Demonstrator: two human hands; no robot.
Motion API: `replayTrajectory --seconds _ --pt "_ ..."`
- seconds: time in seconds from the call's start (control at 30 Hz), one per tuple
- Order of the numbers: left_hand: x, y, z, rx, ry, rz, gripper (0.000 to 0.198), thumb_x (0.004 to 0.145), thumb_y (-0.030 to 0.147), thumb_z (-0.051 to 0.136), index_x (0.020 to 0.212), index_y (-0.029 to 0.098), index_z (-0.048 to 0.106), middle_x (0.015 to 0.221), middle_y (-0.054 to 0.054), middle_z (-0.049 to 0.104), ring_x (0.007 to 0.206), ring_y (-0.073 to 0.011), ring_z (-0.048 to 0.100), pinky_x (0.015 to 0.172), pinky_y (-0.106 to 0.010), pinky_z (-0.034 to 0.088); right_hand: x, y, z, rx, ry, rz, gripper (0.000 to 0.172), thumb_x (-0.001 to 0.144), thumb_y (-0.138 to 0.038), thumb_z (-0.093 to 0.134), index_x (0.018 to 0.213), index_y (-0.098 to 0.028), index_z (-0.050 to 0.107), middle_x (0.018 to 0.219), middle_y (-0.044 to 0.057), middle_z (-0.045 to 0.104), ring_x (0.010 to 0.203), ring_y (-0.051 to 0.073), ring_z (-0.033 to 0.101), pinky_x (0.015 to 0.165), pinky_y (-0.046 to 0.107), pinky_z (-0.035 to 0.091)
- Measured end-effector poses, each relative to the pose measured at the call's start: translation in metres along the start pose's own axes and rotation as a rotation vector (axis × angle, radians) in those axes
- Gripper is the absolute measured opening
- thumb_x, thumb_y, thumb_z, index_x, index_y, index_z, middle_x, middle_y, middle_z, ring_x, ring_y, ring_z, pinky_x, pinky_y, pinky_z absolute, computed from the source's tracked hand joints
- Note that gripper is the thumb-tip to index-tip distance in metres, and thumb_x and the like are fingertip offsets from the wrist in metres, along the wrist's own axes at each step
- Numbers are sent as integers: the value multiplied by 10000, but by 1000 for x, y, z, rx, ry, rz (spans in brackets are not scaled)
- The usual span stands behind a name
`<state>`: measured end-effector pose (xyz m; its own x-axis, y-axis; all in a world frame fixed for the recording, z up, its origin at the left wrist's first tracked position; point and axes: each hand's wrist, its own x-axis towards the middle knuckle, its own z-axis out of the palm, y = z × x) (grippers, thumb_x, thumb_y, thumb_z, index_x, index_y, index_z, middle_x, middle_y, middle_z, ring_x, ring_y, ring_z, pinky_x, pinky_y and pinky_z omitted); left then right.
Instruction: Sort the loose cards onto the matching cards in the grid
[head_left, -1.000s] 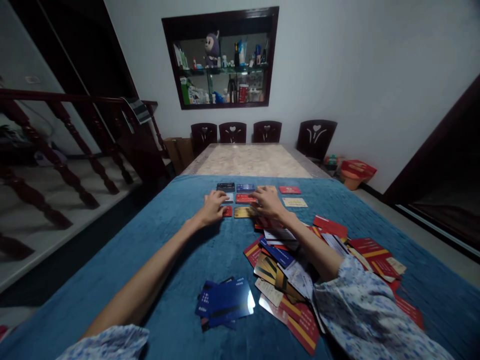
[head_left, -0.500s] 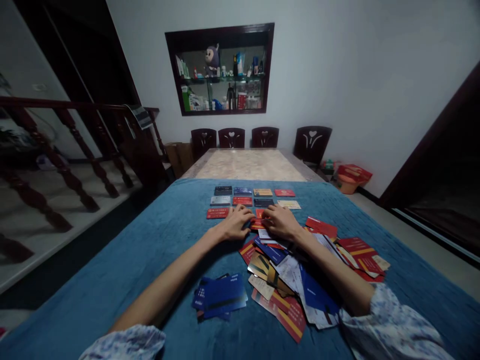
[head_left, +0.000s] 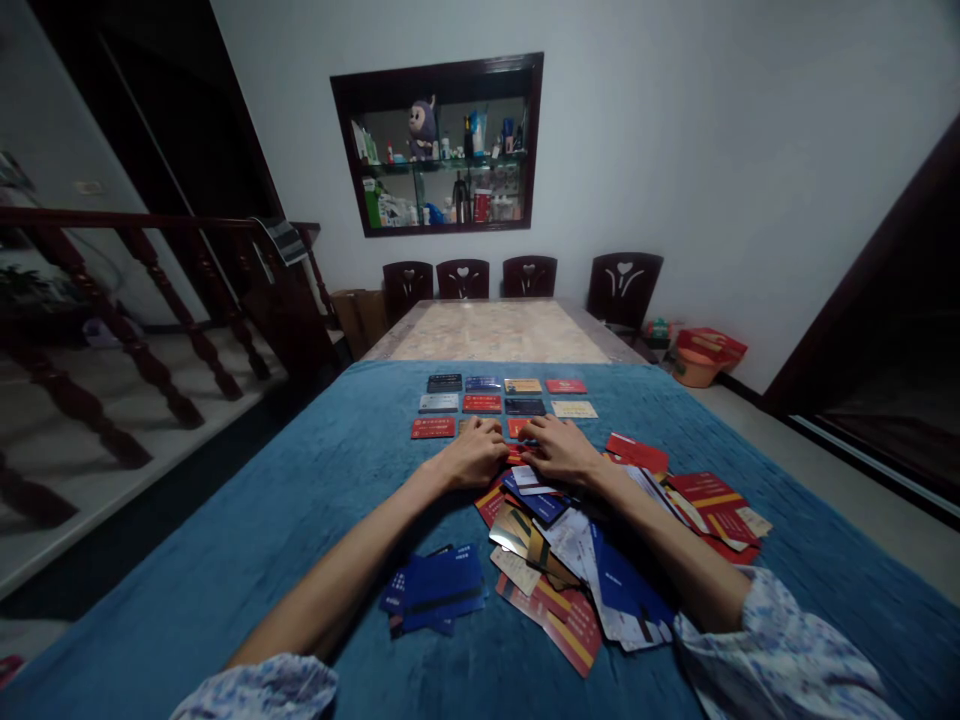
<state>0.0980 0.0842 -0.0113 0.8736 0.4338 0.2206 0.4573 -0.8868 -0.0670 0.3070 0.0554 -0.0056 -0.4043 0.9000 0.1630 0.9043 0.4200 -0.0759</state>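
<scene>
Head camera shows left hand [head_left: 477, 455] and right hand [head_left: 561, 450], fingers curled, flanking one red rectangular plastic card [head_left: 517, 456] about equally closely, its long axis seemingly crosswise, grip unclear.

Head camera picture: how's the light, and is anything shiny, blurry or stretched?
Head view: dim light, the opening at far right nearly black; same view: a pale glint on a gold card in the loose pile, the balusters at left leaning, probably through a wide lens, and small print on the rowed cards too soft to read.
</scene>
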Motion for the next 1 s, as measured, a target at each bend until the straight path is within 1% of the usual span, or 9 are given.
replayTrajectory --seconds 0.17,0.3,0.4,0.53,0.67,0.83,0.9,1.0 --pt "-10 3 -7 118 34 -18 185 893 110 498 821 142 665 908 -113 698 1065 -247 536 906 -404 334 2 5 7 69 44 -81 269 914 -365 574 1116 -207 656 1145 98 652 1064 242 566 813 333 412" --pt "-24 4 -10 150 76 -45 198 895 97 482 794 138 647 868 -113 688 1018 -247 542 885 -399 345 4 7 11 134 66 -150 275 920 -398 564 1081 -209 681 1125 100 664 1044 237 571 840 343 418" --pt "-33 0 -10 106 107 -93 188 888 93 481 820 141 649 852 -105 688 991 -245 549 862 -391 354 5 6 11 179 73 -212 266 910 -389 576 1072 -215 695 1085 93 676 1021 233 581 869 353 417" --pt "-40 -9 -8 -51 171 -170 178 866 84 501 865 150 666 853 -87 686 975 -235 569 858 -377 388 8 4 15 228 83 -268 224 884 -290 599 1059 -201 706 1026 87 693 980 225 599 853 339 425" --pt "-42 -14 -7 -180 221 -217 182 834 78 530 888 151 688 921 -91 676 966 -222 579 875 -361 439 12 4 22 238 129 -271 189 884 -189 565 1005 -192 711 974 79 713 911 207 600 833 325 418" --pt "-43 -17 -6 -271 247 -265 189 810 82 555 907 153 701 947 -81 670 957 -211 587 887 -354 473 13 1 26 202 168 -248 162 895 -162 540 917 -183 699 906 81 722 845 210 580 772 316 400" --pt "-43 -18 -6 -297 247 -284 221 797 65 550 927 155 704 948 -72 671 955 -206 590 879 -348 482 13 -1 26 197 180 -223 171 886 -152 540 946 -181 697 914 86 726 866 220 584 759 312 400" --pt "-44 -19 -7 -327 248 -298 307 770 35 540 999 160 703 962 -59 676 965 -202 595 887 -352 488 10 -4 24 212 186 -190 275 867 -130 537 1101 -177 674 1000 99 726 934 236 591 783 319 414"
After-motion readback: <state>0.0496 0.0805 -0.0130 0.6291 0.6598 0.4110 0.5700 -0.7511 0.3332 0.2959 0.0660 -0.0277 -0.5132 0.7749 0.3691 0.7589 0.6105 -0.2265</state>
